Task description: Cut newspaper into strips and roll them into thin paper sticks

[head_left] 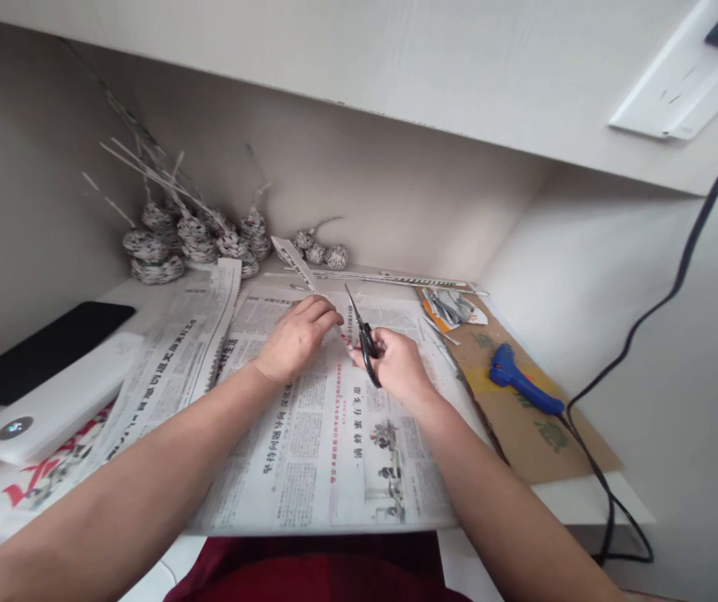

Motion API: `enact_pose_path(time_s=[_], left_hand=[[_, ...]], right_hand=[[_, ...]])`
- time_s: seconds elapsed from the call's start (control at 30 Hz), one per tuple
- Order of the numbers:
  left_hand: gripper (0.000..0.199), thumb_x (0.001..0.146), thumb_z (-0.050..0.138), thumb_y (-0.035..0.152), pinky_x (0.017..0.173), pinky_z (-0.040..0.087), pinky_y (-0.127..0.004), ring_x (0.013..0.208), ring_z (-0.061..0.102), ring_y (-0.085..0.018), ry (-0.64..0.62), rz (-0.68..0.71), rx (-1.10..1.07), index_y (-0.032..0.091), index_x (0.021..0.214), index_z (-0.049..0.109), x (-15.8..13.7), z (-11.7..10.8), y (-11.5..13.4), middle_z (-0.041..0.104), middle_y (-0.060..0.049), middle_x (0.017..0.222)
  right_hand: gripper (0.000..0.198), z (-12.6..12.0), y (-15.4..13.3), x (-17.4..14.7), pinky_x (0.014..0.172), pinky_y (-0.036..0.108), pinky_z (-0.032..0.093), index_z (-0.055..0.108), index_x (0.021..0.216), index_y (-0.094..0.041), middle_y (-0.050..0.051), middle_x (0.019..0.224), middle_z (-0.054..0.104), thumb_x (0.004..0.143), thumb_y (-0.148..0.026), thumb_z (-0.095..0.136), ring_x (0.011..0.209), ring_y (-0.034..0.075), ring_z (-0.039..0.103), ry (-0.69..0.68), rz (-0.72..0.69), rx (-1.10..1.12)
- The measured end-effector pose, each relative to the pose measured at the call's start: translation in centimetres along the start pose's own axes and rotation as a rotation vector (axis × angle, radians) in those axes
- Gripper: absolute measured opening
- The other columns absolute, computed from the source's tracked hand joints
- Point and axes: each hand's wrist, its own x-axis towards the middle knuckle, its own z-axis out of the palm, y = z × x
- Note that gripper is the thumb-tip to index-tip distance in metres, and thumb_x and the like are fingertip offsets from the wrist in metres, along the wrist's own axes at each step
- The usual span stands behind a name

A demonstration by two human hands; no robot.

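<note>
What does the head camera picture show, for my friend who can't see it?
The right hand holds scissors over a newspaper, while the left hand pinches a paper strip. Woven paper balls sit behind, a blue glue gun to the right.

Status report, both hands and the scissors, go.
Right hand shut on scissors, blades open. Left hand pinching newspaper strip at the blades. Newspaper sheet flat underneath. Glue gun off right, clear of the cut.

Soft, even daylight fills the white alcove with faint shadows under the shelf and at the desk's back left corner, while wide-angle distortion bends edges and far details blur slightly.
</note>
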Motion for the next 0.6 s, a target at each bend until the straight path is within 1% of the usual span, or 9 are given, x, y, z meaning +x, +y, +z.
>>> enact_pose_path(time_s=[0.1, 0.2, 0.3, 0.4, 0.43, 0.5, 0.6], left_hand=[[0.028, 0.088, 0.040, 0.008, 0.092, 0.041, -0.038, 0.106, 0.049, -0.025, 0.049, -0.063, 0.037, 0.018, 0.103, 0.061, 0.1, -0.3, -0.4, 0.061, -0.010, 0.105], [0.025, 0.090, 0.040, 0.012, 0.094, 0.035, -0.043, 0.112, 0.045, -0.028, 0.133, -0.155, 0.109, 0.020, 0.101, 0.061, 0.1, -0.5, -0.8, 0.062, -0.010, 0.107], [0.022, 0.092, 0.041, 0.016, 0.094, 0.029, -0.048, 0.115, 0.042, -0.030, 0.162, -0.249, 0.152, 0.022, 0.099, 0.061, 0.1, -0.6, -1.2, 0.064, -0.009, 0.104], [0.020, 0.091, 0.042, 0.018, 0.092, 0.028, -0.050, 0.113, 0.042, -0.031, 0.167, -0.316, 0.182, 0.022, 0.097, 0.061, 0.1, -0.6, -1.5, 0.064, -0.009, 0.100], [0.020, 0.091, 0.043, 0.018, 0.091, 0.028, -0.050, 0.113, 0.042, -0.032, 0.168, -0.327, 0.190, 0.022, 0.097, 0.062, 0.0, -0.6, -1.6, 0.064, -0.009, 0.100], [0.020, 0.091, 0.044, 0.019, 0.090, 0.029, -0.049, 0.112, 0.042, -0.031, 0.170, -0.338, 0.198, 0.023, 0.097, 0.062, 0.0, -0.5, -1.7, 0.064, -0.008, 0.101], [0.021, 0.091, 0.045, 0.022, 0.090, 0.031, -0.048, 0.114, 0.041, -0.030, 0.188, -0.348, 0.195, 0.024, 0.101, 0.063, 0.0, -0.5, -1.6, 0.062, -0.008, 0.112]], right_hand=[[0.018, -0.2, -0.2, -0.1, 0.054, 0.023, 0.041, 0.064, 0.074, -0.021, -0.001, 0.067, 0.067, 0.068, -0.036, 0.072, 0.058, 0.015, 0.058, -0.017, -0.031, -0.084], [0.020, -0.2, -0.4, -0.1, 0.054, 0.023, 0.041, 0.062, 0.072, -0.021, -0.001, 0.067, 0.066, 0.067, -0.037, 0.073, 0.059, 0.015, 0.058, -0.038, -0.038, -0.115], [0.021, -0.1, -0.4, -0.2, 0.055, 0.024, 0.042, 0.063, 0.073, -0.022, 0.000, 0.068, 0.067, 0.064, -0.036, 0.076, 0.060, 0.016, 0.059, -0.062, -0.030, -0.072], [0.022, 0.1, -0.4, -0.3, 0.057, 0.025, 0.045, 0.065, 0.074, -0.022, 0.001, 0.070, 0.069, 0.061, -0.034, 0.078, 0.063, 0.017, 0.062, -0.078, -0.003, 0.022], [0.022, 0.1, -0.6, -0.3, 0.057, 0.025, 0.046, 0.066, 0.074, -0.021, 0.001, 0.070, 0.069, 0.060, -0.034, 0.078, 0.063, 0.017, 0.062, -0.082, 0.028, 0.068], [0.023, 0.0, -1.0, -0.3, 0.054, 0.025, 0.046, 0.066, 0.073, -0.019, 0.002, 0.069, 0.069, 0.060, -0.035, 0.077, 0.060, 0.017, 0.062, -0.105, 0.137, 0.206], [0.027, -0.2, -1.7, -0.2, 0.047, 0.024, 0.044, 0.065, 0.074, -0.017, 0.001, 0.064, 0.066, 0.059, -0.035, 0.077, 0.053, 0.015, 0.059, -0.134, 0.330, 0.466]])
